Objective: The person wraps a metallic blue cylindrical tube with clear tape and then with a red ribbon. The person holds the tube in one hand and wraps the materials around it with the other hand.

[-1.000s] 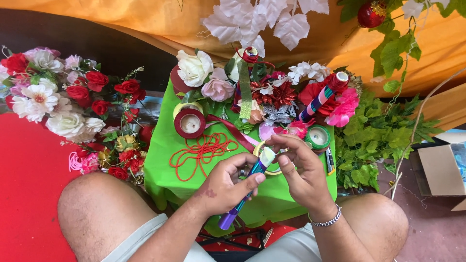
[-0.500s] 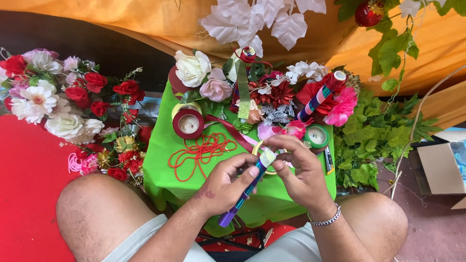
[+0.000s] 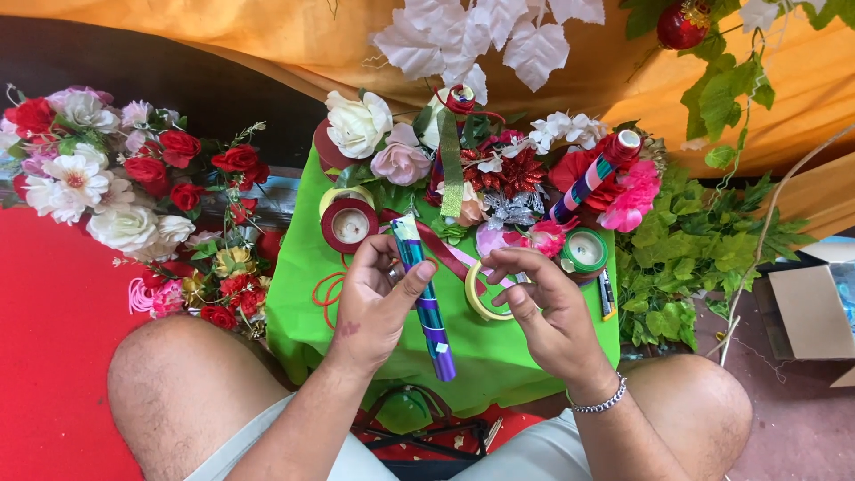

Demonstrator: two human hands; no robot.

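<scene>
My left hand (image 3: 378, 303) grips a shiny foil-wrapped stick (image 3: 426, 298), teal at the top and purple at the bottom, held upright and slightly tilted above a green cloth (image 3: 307, 267). My right hand (image 3: 543, 312) holds a yellowish tape roll (image 3: 478, 298) just right of the stick. A pink ribbon (image 3: 445, 252) runs behind the stick between both hands.
A red ribbon spool (image 3: 349, 224) and a green tape roll (image 3: 585, 251) lie on the cloth. A second striped wrapped stick (image 3: 592, 176) rests among artificial flowers (image 3: 499, 165). More flowers (image 3: 107, 187) lie left, green leaves (image 3: 690, 258) right, a cardboard box (image 3: 806, 312) far right.
The left hand has lifted the stick up and more upright. The right hand drew away to the right with the tape roll, leaving a gap between the hands.
</scene>
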